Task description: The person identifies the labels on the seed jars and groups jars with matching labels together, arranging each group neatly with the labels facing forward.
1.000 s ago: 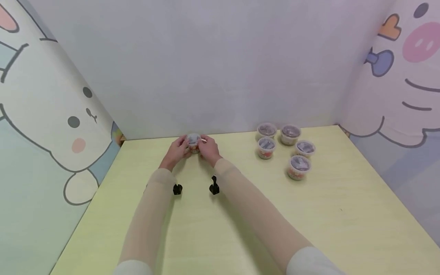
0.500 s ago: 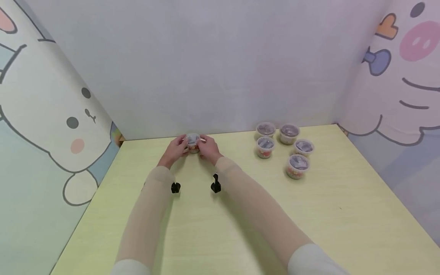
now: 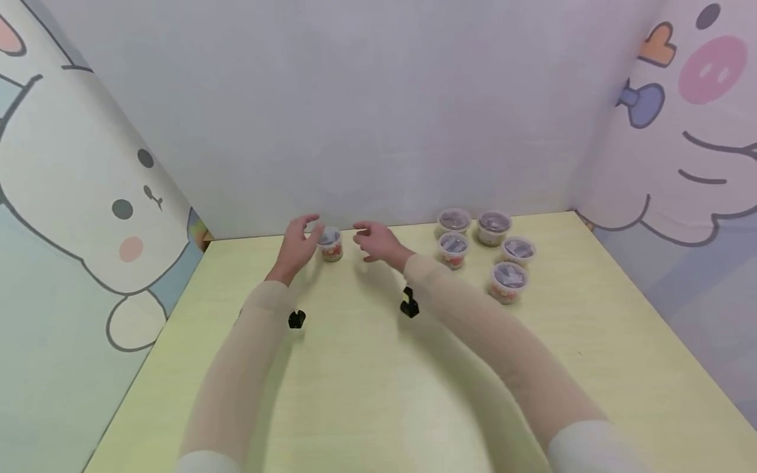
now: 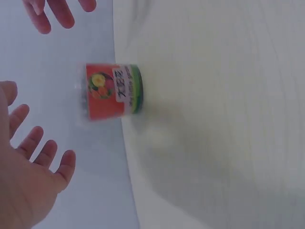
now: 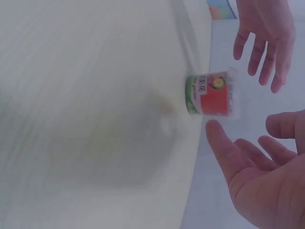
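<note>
A small lidded plastic cup [image 3: 332,248] stands upright at the table's back edge. Its label shows red, green and a picture of flowers in the left wrist view, where the cup [image 4: 107,91] looks slightly blurred. My left hand [image 3: 297,246] is just to its left, fingers spread and holding nothing. On the other side my right hand [image 3: 381,243] hovers apart from the cup, its fingers loosely bent around nothing. The right wrist view has the cup [image 5: 209,95] between both hands, with the right hand [image 5: 267,186] nearer the camera.
Several similar lidded cups [image 3: 508,282] are grouped upright on the right part of the pale yellow table [image 3: 355,394]. A plain wall [image 3: 367,131] rises directly behind the back edge, and cartoon-printed panels [image 3: 65,197] flank both sides.
Both hands held the cup before; now they have let go. The right hand has moved away to the right, the left slightly to the left. The cup stays at the back edge.
</note>
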### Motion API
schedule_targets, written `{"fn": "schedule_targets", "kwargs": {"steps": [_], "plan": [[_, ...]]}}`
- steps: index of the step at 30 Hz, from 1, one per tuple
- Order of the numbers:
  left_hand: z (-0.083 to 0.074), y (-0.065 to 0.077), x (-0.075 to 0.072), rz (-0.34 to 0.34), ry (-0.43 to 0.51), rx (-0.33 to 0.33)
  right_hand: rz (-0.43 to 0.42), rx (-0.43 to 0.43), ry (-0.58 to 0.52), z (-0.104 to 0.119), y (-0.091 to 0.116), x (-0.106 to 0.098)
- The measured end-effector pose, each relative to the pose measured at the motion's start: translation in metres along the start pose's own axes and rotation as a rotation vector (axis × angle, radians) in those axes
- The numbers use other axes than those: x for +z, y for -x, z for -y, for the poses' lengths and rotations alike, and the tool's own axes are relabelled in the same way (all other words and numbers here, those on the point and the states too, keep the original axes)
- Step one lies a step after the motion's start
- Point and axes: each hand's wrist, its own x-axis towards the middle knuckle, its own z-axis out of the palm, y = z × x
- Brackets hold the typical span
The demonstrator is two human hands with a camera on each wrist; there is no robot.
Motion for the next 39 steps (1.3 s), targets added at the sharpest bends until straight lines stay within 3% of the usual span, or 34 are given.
{"fn": "schedule_targets", "kwargs": {"steps": [4, 9, 14, 20, 24, 30, 35, 39], "plan": [[-0.029, 0.0, 0.013, -0.028, -0.053, 0.149, 0.099, -0.061, 0.215, 0.007, 0.025, -0.041], [-0.064, 0.004, 0.034, 0.023, -0.026, 0.216, 0.159, -0.158, 0.428, 0.003, 0.069, -0.097], [-0.094, 0.014, 0.06, 0.193, -0.015, 0.193, 0.113, -0.225, 0.592, -0.01, 0.115, -0.153], [-0.122, 0.029, 0.106, 0.417, 0.014, 0.113, -0.016, -0.172, 0.654, -0.035, 0.169, -0.204], [-0.133, 0.04, 0.145, 0.492, 0.101, 0.07, -0.102, -0.155, 0.638, -0.061, 0.197, -0.222], [-0.144, 0.054, 0.206, 0.565, 0.212, -0.004, -0.206, -0.123, 0.521, -0.096, 0.224, -0.227], [-0.153, 0.067, 0.245, 0.564, 0.277, -0.102, -0.193, -0.023, 0.308, -0.116, 0.23, -0.227], [-0.162, 0.076, 0.266, 0.513, 0.333, -0.137, -0.137, 0.035, 0.105, -0.125, 0.229, -0.227]]}}
